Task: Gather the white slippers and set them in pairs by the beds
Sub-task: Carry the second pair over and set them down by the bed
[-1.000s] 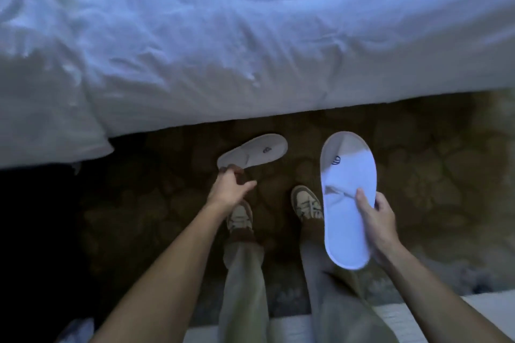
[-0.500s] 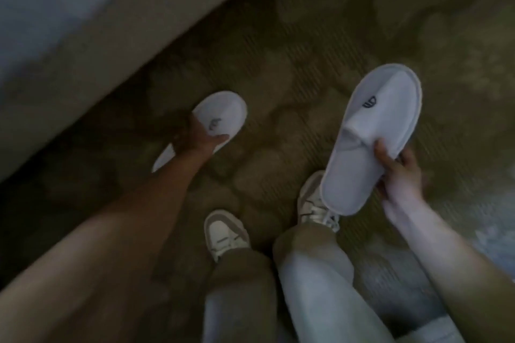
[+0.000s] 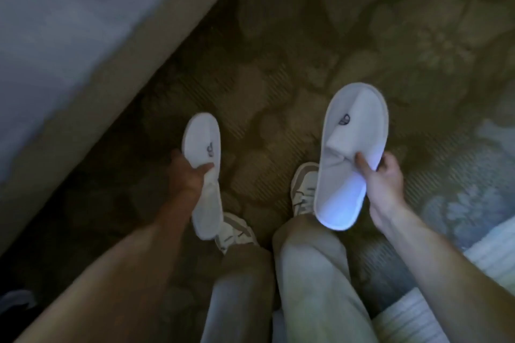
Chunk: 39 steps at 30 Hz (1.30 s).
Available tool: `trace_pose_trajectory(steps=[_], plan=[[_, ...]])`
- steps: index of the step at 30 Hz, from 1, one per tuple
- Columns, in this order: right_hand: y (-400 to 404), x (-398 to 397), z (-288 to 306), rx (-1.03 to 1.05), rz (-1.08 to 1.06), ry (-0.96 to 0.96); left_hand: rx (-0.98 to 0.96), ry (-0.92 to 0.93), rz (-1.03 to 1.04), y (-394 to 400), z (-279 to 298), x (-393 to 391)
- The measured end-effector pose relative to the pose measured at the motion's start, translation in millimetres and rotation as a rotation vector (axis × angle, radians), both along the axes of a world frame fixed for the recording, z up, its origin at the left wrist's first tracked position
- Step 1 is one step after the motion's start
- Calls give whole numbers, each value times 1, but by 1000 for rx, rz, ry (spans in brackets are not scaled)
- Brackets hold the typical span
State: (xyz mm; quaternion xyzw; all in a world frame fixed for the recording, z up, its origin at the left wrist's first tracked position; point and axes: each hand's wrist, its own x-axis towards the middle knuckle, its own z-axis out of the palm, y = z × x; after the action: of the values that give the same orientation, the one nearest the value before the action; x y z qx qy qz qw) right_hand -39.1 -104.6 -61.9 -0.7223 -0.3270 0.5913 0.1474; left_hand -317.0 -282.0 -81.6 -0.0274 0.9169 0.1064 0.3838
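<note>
Your left hand (image 3: pixel 189 172) is closed around the middle of one white slipper (image 3: pixel 204 172), thumb across the top just below its small dark logo, fingers wrapped underneath. From that grip the toe end points up and away from you and the heel hangs down toward your left shoe (image 3: pixel 237 231). Your right hand (image 3: pixel 383 181) is clamped on the second slipper (image 3: pixel 352 156) at its outer edge, thumb pressed on the insole just below the folded toe strap (the logo sits on that strap), other fingers curled behind the rim. Above that grip the toe end rises; below it the heel reaches down over your right shoe (image 3: pixel 302 189). Both slippers are held off the patterned carpet (image 3: pixel 278 64), well apart from each other. The bed (image 3: pixel 69 50) lies beyond your left hand, to its outer side.
</note>
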Motion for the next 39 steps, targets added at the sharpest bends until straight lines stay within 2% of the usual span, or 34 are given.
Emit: trace_pose_trajectory(steps=[4,8,11,13,16,22,32,39], plan=[[18,9,107,-53,52,-71,121,-20,35,37,139,11],[51,20,275,-36,67,-185,247,-251,-63,82,316,18],[80,19,406,22,72,-173,317,-483,-152,127,440,12],[98,20,479,81,52,-130,404,-536,-218,156,506,10],[117,42,548,167,31,-82,567,-503,-176,199,568,15],[160,104,584,199,-210,-41,727,-559,-129,295,608,66],[307,187,594,208,-365,-4,688,-630,-327,492,605,180],[395,241,594,190,-576,-34,669,-707,-502,632,622,258]])
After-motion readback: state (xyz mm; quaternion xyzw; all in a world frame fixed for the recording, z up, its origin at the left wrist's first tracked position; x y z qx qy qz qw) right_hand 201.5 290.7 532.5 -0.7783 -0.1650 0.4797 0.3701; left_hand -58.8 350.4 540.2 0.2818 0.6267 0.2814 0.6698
